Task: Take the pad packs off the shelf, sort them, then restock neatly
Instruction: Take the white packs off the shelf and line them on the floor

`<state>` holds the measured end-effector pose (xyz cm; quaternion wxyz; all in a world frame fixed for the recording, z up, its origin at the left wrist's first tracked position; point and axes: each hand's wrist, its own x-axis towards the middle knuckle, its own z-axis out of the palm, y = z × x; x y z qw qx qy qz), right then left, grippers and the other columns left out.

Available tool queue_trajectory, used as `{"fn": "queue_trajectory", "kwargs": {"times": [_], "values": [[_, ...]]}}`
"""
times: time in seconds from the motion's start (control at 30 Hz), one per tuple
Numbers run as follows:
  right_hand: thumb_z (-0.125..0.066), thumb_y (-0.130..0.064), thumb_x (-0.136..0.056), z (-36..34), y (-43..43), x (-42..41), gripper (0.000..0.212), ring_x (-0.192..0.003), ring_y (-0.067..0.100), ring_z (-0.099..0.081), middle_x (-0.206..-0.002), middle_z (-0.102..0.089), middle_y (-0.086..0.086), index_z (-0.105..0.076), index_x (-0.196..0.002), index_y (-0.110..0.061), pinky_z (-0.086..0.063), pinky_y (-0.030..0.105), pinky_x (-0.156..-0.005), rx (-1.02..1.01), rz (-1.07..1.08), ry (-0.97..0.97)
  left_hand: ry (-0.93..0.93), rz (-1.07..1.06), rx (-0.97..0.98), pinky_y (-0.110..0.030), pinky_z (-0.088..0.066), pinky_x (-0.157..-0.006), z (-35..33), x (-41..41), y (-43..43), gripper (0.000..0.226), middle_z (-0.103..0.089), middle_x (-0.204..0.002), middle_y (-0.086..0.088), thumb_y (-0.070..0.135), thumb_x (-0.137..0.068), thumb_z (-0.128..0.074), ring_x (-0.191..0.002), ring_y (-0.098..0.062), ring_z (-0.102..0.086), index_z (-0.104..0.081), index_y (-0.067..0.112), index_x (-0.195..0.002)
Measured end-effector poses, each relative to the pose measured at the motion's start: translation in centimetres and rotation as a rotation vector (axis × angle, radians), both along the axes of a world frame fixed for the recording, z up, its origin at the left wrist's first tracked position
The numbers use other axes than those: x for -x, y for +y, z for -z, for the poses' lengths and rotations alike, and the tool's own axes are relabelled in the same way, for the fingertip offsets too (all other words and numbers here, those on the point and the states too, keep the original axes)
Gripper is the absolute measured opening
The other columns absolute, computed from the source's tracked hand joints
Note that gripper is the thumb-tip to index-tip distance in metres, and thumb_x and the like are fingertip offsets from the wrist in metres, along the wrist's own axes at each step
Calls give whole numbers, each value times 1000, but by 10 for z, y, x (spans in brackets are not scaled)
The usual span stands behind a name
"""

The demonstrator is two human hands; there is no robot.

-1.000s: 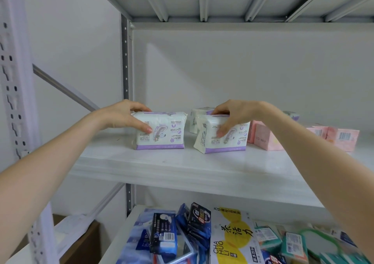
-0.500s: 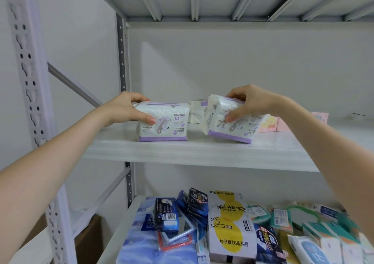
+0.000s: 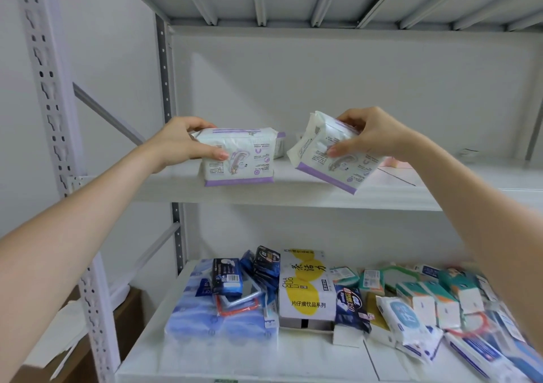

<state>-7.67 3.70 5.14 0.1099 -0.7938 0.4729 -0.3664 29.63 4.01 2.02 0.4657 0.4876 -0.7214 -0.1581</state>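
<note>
Left grip [image 3: 179, 143]: I've got the thumb in front and fingers over the top, clamped on the left pad pack [image 3: 239, 159].
Right grip [image 3: 373, 135]: clamped likewise on the right pad pack [image 3: 329, 159].
Left one: upright at the shelf [image 3: 293, 196] front edge; whether resting or lifted, I can't tell.
Right one: tilted, held up before the edge.
Behind: a white pack [image 3: 280, 147] and pink packs [image 3: 395, 162].
Lower shelf [image 3: 205, 362]: jumbled packets.
</note>
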Motion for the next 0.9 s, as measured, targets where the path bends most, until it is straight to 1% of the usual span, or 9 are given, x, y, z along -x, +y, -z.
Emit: {"fn": "queue_trajectory", "kwargs": {"times": [0.13,0.23,0.33,0.43,0.57,0.63,0.73,0.8,0.9], "values": [[-93,-32,-54,5,33,21,52,-76,15,-74,-92,-75,-3,-68,-99,-27,-61,34,-69,-19,-8,7,4,-3,13,-27,-53,-83,8,24,34,77,-69,-105,7,54,-34,-90,-95,-9,-67,-70,31,-104],[-93,-31,-55,14,57,36,52,-76,15,-74,-93,-75,-3,-68,-100,-26,-61,38,-74,-39,-4,39,11,-8,-3,-27,-52,-83,19,43,62,74,-69,-103,8,51,-37,-90,-95,-10,-67,-69,30,-105],[-93,-31,-56,28,82,54,53,-82,20,-73,-96,-73,1,-68,-102,-22,-60,42,-79,-55,20,92,22,5,-39,-25,-52,-81,35,64,88,71,-70,-102,9,51,-36,-91,-93,-9,-68,-68,32,-101],[-93,-31,-57,45,108,71,53,-80,19,-72,-94,-73,0,-67,-102,-20,-60,42,-78,-81,34,140,41,20,-67,-18,-52,-75,56,86,113,71,-70,-99,12,53,-34,-90,-91,-3,-67,-68,32,-98],[-92,-32,-60,78,144,94,56,-83,17,-68,-98,-69,-1,-65,-107,-20,-57,34,-74,-99,59,183,27,45,-110,-27,-52,-86,88,113,142,74,-69,-105,10,56,-33,-89,-99,-7,-65,-67,32,-100],[-91,-32,-61,96,163,105,54,-82,15,-69,-97,-70,-3,-64,-106,-22,-58,34,-72,-142,69,182,11,62,-149,-31,-53,-87,104,125,157,76,-69,-107,7,55,-35,-89,-101,-11,-65,-66,30,-102],[-90,-37,-60,126,195,120,52,-84,16,-69,-95,-70,-6,-65,-104,-25,-58,36,-74,-185,93,187,-7,84,-205,-34,-56,-84,129,144,183,76,-69,-106,5,53,-34,-89,-99,-14,-67,-65,28,-102],[-90,-40,-58,150,218,130,52,-85,14,-68,-96,-69,-7,-65,-102,-29,-58,35,-73,-214,112,175,-5,88,-241,-37,-57,-84,149,156,200,78,-69,-106,3,51,-34,-90,-98,-16,-67,-65,25,-103],[-90,-44,-56,190,251,144,57,-88,15,-66,-98,-69,-6,-66,-105,-27,-56,36,-76,-261,144,165,10,117,-327,-35,-57,-71,186,171,226,80,-68,-108,0,49,-34,-91,-96,-18,-68,-65,23,-104]]}}
